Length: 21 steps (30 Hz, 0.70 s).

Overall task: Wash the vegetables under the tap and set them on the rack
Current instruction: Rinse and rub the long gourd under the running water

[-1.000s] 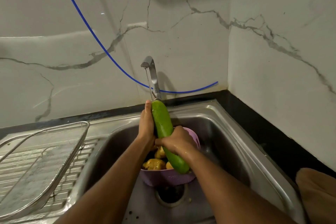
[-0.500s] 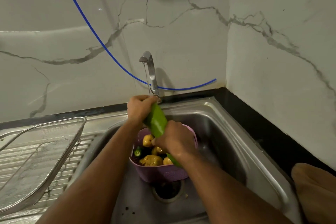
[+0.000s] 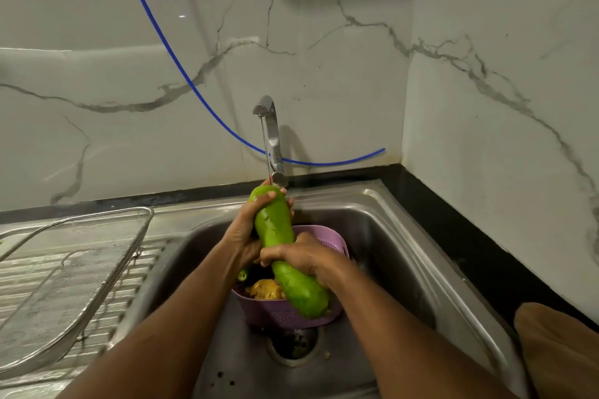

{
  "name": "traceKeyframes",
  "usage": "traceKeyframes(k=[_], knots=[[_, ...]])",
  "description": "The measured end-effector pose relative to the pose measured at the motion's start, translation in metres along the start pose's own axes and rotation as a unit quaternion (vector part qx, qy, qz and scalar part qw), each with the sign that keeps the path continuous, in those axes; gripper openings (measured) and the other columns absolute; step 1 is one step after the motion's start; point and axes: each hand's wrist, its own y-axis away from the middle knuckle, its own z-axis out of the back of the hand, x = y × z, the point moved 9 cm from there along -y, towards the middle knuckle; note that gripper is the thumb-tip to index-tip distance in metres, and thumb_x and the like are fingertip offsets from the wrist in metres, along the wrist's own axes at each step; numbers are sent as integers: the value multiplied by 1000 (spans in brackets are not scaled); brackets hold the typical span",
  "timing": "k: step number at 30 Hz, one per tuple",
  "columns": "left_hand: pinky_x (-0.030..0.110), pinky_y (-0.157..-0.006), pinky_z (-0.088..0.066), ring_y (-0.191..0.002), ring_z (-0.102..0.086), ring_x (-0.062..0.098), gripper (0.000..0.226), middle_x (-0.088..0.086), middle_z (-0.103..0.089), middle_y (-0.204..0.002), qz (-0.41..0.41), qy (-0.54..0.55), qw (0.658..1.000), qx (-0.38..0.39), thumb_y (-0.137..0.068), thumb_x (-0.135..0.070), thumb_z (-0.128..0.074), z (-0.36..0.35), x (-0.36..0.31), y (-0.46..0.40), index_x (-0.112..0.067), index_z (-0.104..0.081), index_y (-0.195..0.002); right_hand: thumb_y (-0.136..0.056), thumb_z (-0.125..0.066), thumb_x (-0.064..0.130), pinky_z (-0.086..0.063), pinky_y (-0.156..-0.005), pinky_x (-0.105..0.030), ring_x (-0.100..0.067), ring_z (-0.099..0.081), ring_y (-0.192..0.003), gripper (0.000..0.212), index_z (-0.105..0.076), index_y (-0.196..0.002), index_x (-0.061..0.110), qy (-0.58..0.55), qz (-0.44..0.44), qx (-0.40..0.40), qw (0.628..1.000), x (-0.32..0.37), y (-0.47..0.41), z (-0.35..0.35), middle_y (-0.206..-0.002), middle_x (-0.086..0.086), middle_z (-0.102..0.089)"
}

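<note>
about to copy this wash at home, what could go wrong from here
1. The long green gourd is wet, and the left hand and right hand grip only parts of it; it might slip into the steel sink.
2. Its lower end overhangs the purple plastic colander and might tip it.

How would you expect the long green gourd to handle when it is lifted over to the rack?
The green gourd looks wet under the tap, so probably slippery. Both the left hand and right hand grip it, suggesting some weight. It stays straight, so likely stiff; being rounded, it may roll.
</note>
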Motion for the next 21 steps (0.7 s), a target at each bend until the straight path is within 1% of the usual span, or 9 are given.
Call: traceKeyframes(k=[3, 6, 8, 9, 11, 13, 16, 18, 21], knots=[[46, -77, -63, -97, -70, 32, 63, 19, -66, -118, 20, -113, 988, -100, -85, -18, -80, 6, 2, 5, -15, -52, -141, -50, -82, 56, -59, -82, -43, -21, -73, -84, 60, -68, -100, 27, 71, 10, -59, 996, -1, 3, 13, -89, 3, -75], [44, -78, -61, -103, -68, 30, 66, 15, -64, -119, -26, -164, 961, -222, -80, -25, -86, 13, -1, 10, -18, -49, -134, -63, -80, 51, -59, -76, -39, -16, -70, -73, 39, -70, -89, 25, 129, 28, -133, 982, 5, 7, 28, -76, 6, -72], [38, -77, -58, -100, -65, 23, 65, 8, -62, -115, -76, -210, 940, -257, -77, -30, -88, 9, -5, 13, -23, -47, -127, -73, -78, 47, -53, -65, -31, -13, -63, -66, 30, -69, -87, 23, 193, 42, -178, 964, 13, 10, 34, -73, 6, -68], [37, -79, -57, -99, -63, 21, 68, 5, -60, -114, -87, -233, 933, -259, -74, -31, -90, 5, -5, 13, -27, -45, -125, -77, -77, 46, -48, -62, -29, -13, -60, -67, 28, -69, -91, 23, 229, 45, -197, 952, 17, 11, 36, -78, 6, -68], [42, -87, -57, -100, -62, 21, 78, 3, -59, -112, -67, -255, 928, -263, -66, -32, -95, 5, 0, 11, -27, -43, -123, -79, -77, 46, -48, -69, -31, -20, -65, -81, 34, -69, -101, 21, 277, 47, -220, 934, 22, 12, 40, -94, 1, -72], [47, -90, -58, -102, -65, 25, 82, 6, -63, -113, -25, -253, 932, -257, -59, -32, -99, 10, 2, 10, -21, -49, -124, -78, -77, 50, -48, -74, -33, -24, -67, -92, 43, -68, -107, 21, 283, 45, -207, 935, 22, 8, 43, -104, -2, -72], [47, -83, -61, -102, -71, 31, 82, 14, -71, -112, 21, -174, 969, -171, -57, -25, -99, 8, 3, 7, -10, -59, -127, -72, -81, 53, -52, -75, -33, -19, -67, -86, 48, -64, -108, 25, 238, 41, -144, 960, 17, -4, 41, -102, 1, -71], [44, -79, -62, -95, -73, 31, 78, 17, -72, -105, 31, -121, 986, -112, -61, -19, -94, 2, 0, 8, -5, -60, -130, -69, -84, 47, -53, -64, -28, -13, -70, -77, 45, -67, -104, 25, 158, 57, -91, 982, 19, -7, 34, -92, 4, -72], [42, -81, -61, -97, -71, 27, 66, 17, -71, -109, 41, -65, 997, -31, -72, -16, -89, -5, -4, 7, -4, -63, -131, -80, -82, 28, -48, -47, -17, -5, -68, -55, 26, -74, -100, 15, 32, 88, -17, 995, 26, -5, 23, -73, 3, -74]])
